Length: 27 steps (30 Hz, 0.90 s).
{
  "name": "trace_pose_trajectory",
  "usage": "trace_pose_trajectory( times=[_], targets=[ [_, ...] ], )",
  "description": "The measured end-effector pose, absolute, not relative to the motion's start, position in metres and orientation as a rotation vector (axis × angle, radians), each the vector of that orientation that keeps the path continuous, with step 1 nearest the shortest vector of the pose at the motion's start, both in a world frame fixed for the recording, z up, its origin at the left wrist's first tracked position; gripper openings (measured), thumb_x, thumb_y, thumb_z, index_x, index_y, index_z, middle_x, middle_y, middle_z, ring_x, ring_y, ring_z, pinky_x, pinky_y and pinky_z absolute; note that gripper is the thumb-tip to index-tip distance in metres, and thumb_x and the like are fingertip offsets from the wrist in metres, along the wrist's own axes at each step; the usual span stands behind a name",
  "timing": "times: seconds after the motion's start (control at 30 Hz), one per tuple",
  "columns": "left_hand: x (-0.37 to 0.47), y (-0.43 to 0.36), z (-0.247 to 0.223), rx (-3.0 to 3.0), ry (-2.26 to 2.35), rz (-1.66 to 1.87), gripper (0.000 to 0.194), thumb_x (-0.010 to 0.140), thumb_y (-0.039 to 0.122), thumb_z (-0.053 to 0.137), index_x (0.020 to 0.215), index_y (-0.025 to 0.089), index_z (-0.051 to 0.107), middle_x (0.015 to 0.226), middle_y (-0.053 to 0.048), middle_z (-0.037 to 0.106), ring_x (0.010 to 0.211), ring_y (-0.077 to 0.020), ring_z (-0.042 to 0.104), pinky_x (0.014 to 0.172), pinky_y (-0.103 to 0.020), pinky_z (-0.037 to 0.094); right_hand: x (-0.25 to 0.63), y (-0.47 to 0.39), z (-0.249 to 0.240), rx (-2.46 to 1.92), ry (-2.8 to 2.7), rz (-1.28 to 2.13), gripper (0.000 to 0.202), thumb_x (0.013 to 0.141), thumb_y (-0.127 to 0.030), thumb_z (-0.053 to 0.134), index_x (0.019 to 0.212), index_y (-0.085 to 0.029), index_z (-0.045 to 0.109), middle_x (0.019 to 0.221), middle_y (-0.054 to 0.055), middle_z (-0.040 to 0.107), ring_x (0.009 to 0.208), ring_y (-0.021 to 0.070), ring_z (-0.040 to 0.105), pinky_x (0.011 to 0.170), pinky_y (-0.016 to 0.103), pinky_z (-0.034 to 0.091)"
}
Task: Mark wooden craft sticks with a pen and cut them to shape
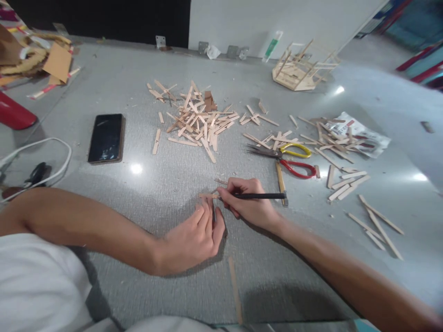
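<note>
Your left hand [194, 240] is reaching in low, thumb apart, fingertips pinning a short wooden stick [205, 196] to the gray table [155, 193], while your right hand [247, 200] is gripping a black pen-like tool [265, 196] beside it, loose sticks [330, 146] overlapping a white packet [375, 138], contents unclear.

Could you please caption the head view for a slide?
Right hand holds black pen; left hand touches small wooden stick.

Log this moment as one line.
left hand: touching short wooden strip | right hand: holding black pen near strip | beyond: wooden stick pile, smartphone
</note>
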State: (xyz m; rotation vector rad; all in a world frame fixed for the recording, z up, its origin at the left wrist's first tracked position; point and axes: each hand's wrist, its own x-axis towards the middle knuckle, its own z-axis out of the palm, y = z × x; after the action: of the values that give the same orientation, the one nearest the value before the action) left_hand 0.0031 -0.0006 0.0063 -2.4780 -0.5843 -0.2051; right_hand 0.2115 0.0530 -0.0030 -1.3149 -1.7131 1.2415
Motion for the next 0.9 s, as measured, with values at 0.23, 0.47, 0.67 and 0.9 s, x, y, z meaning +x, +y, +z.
trace_pose_trajectory(
  times=[0.23, 0.47, 0.67, 0.9],
  targets=[
    [0.0025, -0.0006, 0.0072, -2.484, -0.587, -0.199, 0.042, 0.098, 0.023, 0.058, 0.126, -0.007, 0.066, 0.118, -0.031, 0.077, 0.11, -0.0329, 0.078, 0.095, -0.038, 0.057, 0.212, 0.0518, -0.0033, -1.333, -1.724, 1.229, 0.046, 0.1, -0.042, 0.069, 0.063, -0.021, 0.052, 0.043, -0.007, 0.051, 0.034, 0.006, 0.044, 0.037, 0.02, 0.03],
    [0.0026, -0.0012, 0.0056, -2.468, -0.59, -0.201, 0.042, 0.098, 0.023, 0.058, 0.127, -0.007, 0.067, 0.118, -0.029, 0.077, 0.111, -0.0319, 0.078, 0.097, -0.038, 0.056, 0.2122, 0.0536, -0.0027, -1.315, -1.743, 1.25, 0.048, 0.1, -0.041, 0.069, 0.061, -0.021, 0.051, 0.042, -0.006, 0.05, 0.034, 0.0058, 0.042, 0.037, 0.02, 0.029],
    [0.0023, -0.0003, 0.0084, -2.466, -0.59, -0.193, 0.041, 0.097, 0.02, 0.056, 0.126, -0.006, 0.067, 0.118, -0.029, 0.077, 0.109, -0.0319, 0.079, 0.093, -0.036, 0.057, 0.2117, 0.0544, -0.0037, -1.329, -1.695, 1.277, 0.046, 0.101, -0.042, 0.067, 0.063, -0.021, 0.05, 0.046, -0.006, 0.053, 0.032, 0.006, 0.044, 0.035, 0.019, 0.03],
    [0.0008, -0.0002, 0.0044, -2.48, -0.583, -0.194, 0.042, 0.098, 0.021, 0.059, 0.129, -0.007, 0.066, 0.121, -0.03, 0.076, 0.113, -0.0332, 0.077, 0.095, -0.038, 0.057, 0.2134, 0.0537, -0.0053, -1.335, -1.681, 1.27, 0.048, 0.1, -0.045, 0.068, 0.063, -0.021, 0.05, 0.048, -0.004, 0.057, 0.033, 0.0064, 0.048, 0.035, 0.019, 0.033]
  ],
)
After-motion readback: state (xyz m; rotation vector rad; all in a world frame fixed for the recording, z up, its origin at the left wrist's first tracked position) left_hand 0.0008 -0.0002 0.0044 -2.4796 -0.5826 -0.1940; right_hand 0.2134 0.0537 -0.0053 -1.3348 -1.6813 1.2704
